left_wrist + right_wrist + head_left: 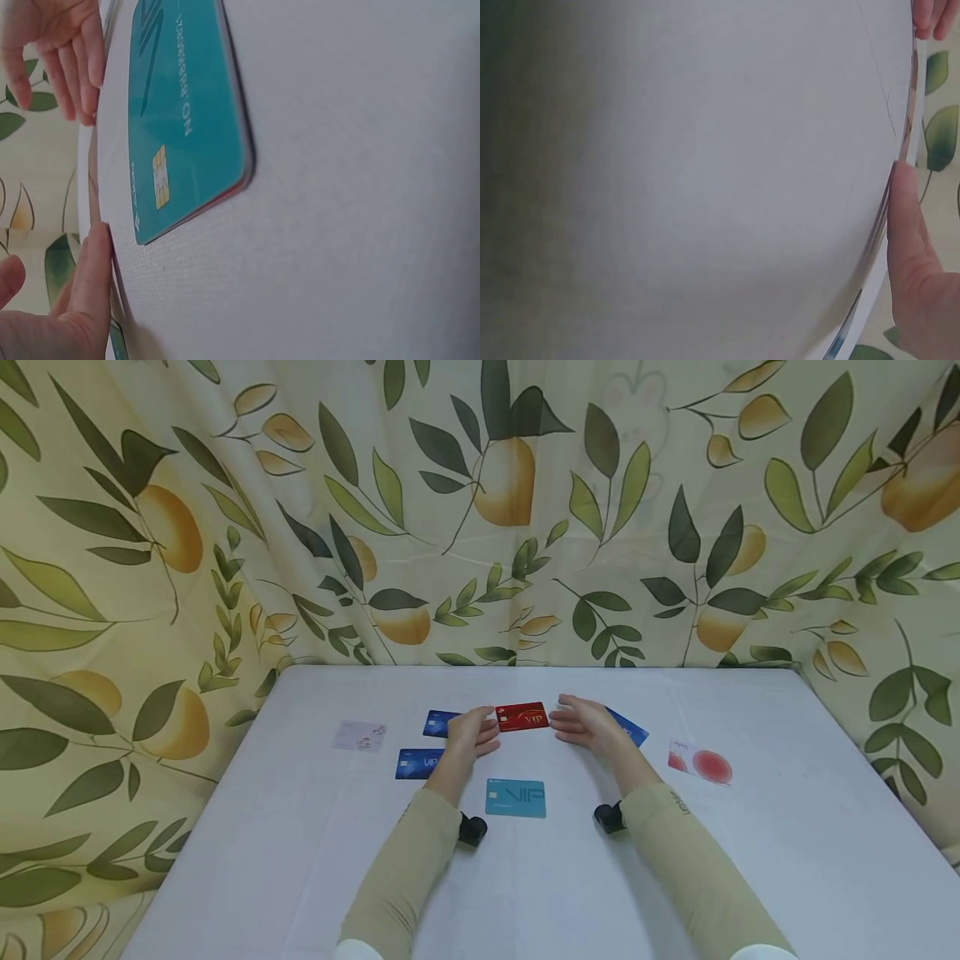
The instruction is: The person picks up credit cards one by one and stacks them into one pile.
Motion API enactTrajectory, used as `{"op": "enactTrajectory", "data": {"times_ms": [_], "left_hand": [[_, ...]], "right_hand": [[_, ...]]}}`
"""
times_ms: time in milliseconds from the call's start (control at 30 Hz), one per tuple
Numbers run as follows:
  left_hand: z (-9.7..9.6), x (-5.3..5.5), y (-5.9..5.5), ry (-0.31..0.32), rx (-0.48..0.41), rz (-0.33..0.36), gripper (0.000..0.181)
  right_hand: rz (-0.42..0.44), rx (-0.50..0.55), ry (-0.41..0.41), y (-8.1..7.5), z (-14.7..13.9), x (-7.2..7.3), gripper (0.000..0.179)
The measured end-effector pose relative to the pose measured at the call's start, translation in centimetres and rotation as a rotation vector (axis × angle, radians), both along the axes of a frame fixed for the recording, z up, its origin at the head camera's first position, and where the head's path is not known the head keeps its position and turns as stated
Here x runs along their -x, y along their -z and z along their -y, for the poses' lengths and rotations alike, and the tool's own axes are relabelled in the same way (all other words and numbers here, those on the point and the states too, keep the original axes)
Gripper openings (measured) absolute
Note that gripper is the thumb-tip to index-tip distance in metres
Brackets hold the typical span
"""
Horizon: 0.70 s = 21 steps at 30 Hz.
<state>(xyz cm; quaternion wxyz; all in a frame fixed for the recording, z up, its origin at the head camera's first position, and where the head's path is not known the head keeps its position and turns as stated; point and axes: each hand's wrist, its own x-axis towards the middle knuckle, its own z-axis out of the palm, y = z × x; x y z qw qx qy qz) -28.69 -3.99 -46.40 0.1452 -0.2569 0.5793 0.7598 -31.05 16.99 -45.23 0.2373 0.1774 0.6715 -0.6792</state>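
Note:
A red VIP card [522, 717] lies flat on the table between the two hands. My left hand [471, 737] is at its left end, fingers extended and fingertips right by the card's edge. On the other side my right hand [591, 727] stands with straight, slightly spread fingers, just off the card's right end. Neither hand grips anything. Nearer to me, between the forearms, lies a teal VIP card [515, 798]; the left wrist view shows a reddish layer under its edge. Two blue cards, an upper one [438, 723] and a lower one [417, 764], are partly hidden by the left hand and wrist.
Another blue card [628, 727] lies tilted, partly behind the right hand. Farther right is a white card with a red circle [701, 763]; at far left, a pale floral card [360, 736]. A white cloth covers the table [262, 860], and a patterned curtain [465, 568] hangs behind.

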Motion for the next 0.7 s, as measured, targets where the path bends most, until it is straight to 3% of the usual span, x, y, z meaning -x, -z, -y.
{"op": "enactTrajectory", "data": {"times_ms": [233, 700], "left_hand": [[0.03, 0.05, -0.03, 0.001, -0.038, 0.014, 0.043], [0.28, 0.29, 0.09, -0.013, -0.155, 0.038, 0.038]], "right_hand": [[-0.009, 0.014, -0.026, 0.09, 0.27, -0.09, 0.056], [0.048, 0.125, 0.04, 0.45, 0.06, 0.16, 0.054]]}}
